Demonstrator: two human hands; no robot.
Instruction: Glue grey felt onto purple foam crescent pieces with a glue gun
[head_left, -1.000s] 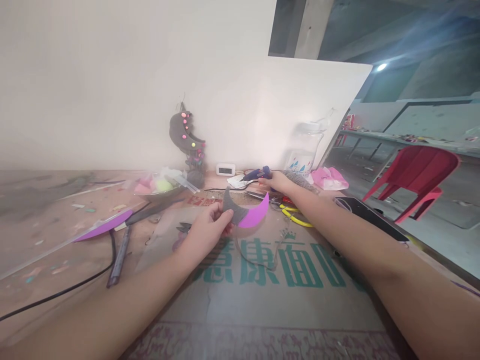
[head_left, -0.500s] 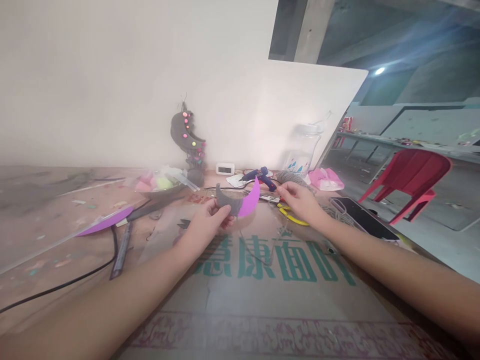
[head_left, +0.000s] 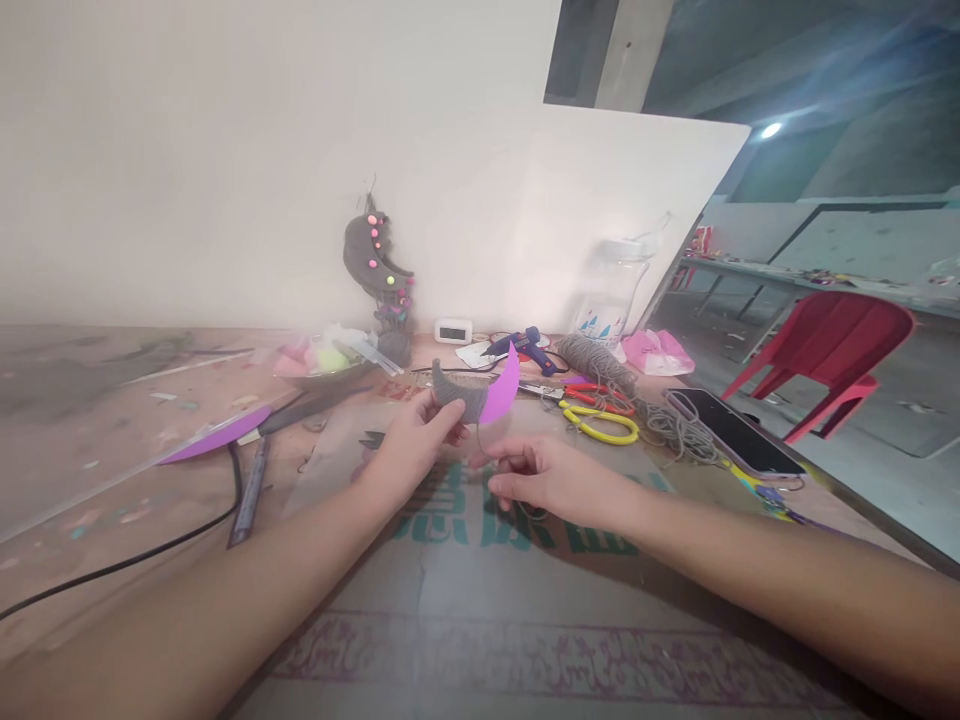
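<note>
My left hand (head_left: pixel 427 430) pinches a purple paper crescent (head_left: pixel 501 392) near its left part. Grey yarn (head_left: pixel 459 398) is wound around that left part, while the right tip is bare purple. A thin strand hangs from the wrapped edge down to my right hand (head_left: pixel 536 475). The fingers of my right hand are curled around this strand, just below and right of the crescent; the exact grip is partly hidden. Beneath both hands lies a printed cardboard sheet (head_left: pixel 450 610) with green characters.
Yellow-handled scissors (head_left: pixel 600 424), red-handled pliers (head_left: pixel 596 397), a glue gun (head_left: pixel 525 350) and a grey yarn skein (head_left: pixel 596 362) lie behind. A phone (head_left: pixel 735 432) is at right. A decorated grey crescent (head_left: pixel 375 255) leans on the wall, near a bowl (head_left: pixel 322 372) and a bottle (head_left: pixel 611 290).
My right hand has moved down and left, from beside the glue gun to the strand below the crescent. The scissors and skein now show more fully. My left hand keeps its hold.
</note>
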